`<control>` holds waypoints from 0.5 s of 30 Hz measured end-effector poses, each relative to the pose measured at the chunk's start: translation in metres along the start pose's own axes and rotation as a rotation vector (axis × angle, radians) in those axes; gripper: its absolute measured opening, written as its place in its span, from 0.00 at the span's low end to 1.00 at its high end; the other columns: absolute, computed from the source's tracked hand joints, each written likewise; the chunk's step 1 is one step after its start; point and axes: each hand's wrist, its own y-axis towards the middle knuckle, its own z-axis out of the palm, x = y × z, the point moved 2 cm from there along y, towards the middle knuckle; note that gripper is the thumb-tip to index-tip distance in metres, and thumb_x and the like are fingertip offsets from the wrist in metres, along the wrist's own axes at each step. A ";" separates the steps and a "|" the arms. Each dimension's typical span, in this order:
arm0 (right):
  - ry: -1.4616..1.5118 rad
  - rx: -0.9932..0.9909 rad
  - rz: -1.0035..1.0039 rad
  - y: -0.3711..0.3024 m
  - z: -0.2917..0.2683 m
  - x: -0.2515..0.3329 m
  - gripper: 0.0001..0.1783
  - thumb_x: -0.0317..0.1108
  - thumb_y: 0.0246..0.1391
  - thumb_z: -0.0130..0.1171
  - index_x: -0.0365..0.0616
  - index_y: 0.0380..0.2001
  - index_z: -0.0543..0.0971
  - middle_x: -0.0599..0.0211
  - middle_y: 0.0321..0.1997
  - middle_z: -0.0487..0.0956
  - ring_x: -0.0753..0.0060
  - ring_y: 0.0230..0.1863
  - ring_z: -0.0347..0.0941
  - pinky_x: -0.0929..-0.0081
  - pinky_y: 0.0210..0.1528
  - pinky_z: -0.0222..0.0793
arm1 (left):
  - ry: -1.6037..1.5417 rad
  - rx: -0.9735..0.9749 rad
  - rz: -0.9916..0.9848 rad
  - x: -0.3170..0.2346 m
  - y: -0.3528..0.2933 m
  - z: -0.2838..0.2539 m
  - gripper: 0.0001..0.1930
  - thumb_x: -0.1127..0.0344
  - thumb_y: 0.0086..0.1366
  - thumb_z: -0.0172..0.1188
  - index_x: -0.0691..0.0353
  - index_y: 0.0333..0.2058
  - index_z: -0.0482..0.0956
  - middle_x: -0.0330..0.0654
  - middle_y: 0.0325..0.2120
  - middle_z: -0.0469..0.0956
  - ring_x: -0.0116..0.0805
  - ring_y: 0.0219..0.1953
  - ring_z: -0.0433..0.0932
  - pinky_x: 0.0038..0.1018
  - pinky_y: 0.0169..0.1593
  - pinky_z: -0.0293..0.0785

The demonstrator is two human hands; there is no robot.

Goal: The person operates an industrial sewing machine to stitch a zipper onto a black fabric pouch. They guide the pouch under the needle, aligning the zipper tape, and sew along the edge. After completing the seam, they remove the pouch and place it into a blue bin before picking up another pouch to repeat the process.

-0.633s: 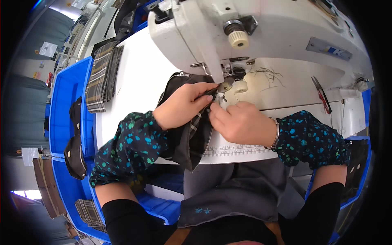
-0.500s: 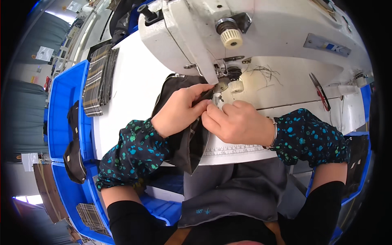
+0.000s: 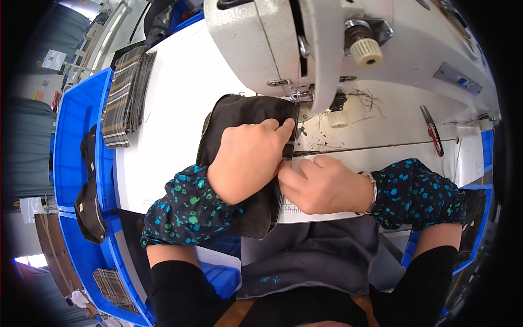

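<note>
A dark brown fabric piece [image 3: 236,113] with a zipper along its left edge lies under the sewing machine's [image 3: 256,49] head. Its right edge runs up to the presser foot [image 3: 301,97], and a strip of plaid shows there. My left hand [image 3: 248,158] is on top of the fabric, fingers bent and gripping it, the index fingertip at the edge just below the foot. Lower on that edge, my right hand [image 3: 318,185] pinches the fabric between thumb and fingers. My left thumb is mostly hidden.
Red-handled scissors [image 3: 433,133] and loose threads [image 3: 366,101] lie on the table's right. Folded plaid cloth [image 3: 124,98] is stacked at the left edge, beside a blue bin [image 3: 79,125] with dark pieces hanging over it. A printed ruler [image 3: 297,208] borders the table front.
The fabric has been turned and laid flatter, its edge now running straight to the foot. My left hand has shifted from pinching at the foot to lying over the fabric; my right hand moved slightly nearer me.
</note>
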 end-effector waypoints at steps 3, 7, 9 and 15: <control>-0.040 0.067 0.016 -0.003 -0.003 0.004 0.07 0.35 0.44 0.62 0.44 0.25 0.82 0.64 0.34 0.80 0.78 0.22 0.67 0.78 0.22 0.57 | -0.191 0.045 0.019 0.005 0.002 0.002 0.24 0.71 0.59 0.60 0.62 0.56 0.83 0.46 0.29 0.81 0.50 0.30 0.83 0.41 0.33 0.79; -0.026 0.104 -0.016 -0.007 -0.009 0.005 0.08 0.36 0.45 0.62 0.43 0.21 0.80 0.58 0.30 0.79 0.75 0.22 0.71 0.78 0.22 0.60 | -0.305 0.050 0.010 0.002 0.001 0.008 0.24 0.71 0.62 0.59 0.67 0.57 0.81 0.51 0.31 0.83 0.54 0.32 0.83 0.44 0.36 0.79; -0.005 0.105 -0.005 -0.009 -0.013 0.004 0.09 0.35 0.45 0.62 0.42 0.19 0.80 0.55 0.28 0.78 0.73 0.23 0.73 0.77 0.21 0.62 | -0.339 0.051 -0.021 -0.007 -0.001 0.010 0.23 0.70 0.63 0.59 0.69 0.58 0.80 0.53 0.32 0.83 0.56 0.33 0.83 0.45 0.37 0.79; -0.033 0.122 0.037 -0.012 -0.014 0.000 0.09 0.35 0.46 0.62 0.40 0.23 0.82 0.51 0.32 0.81 0.73 0.22 0.74 0.76 0.22 0.64 | -0.287 0.010 -0.031 -0.008 0.001 0.013 0.25 0.66 0.63 0.60 0.72 0.58 0.80 0.50 0.30 0.84 0.53 0.29 0.84 0.45 0.33 0.80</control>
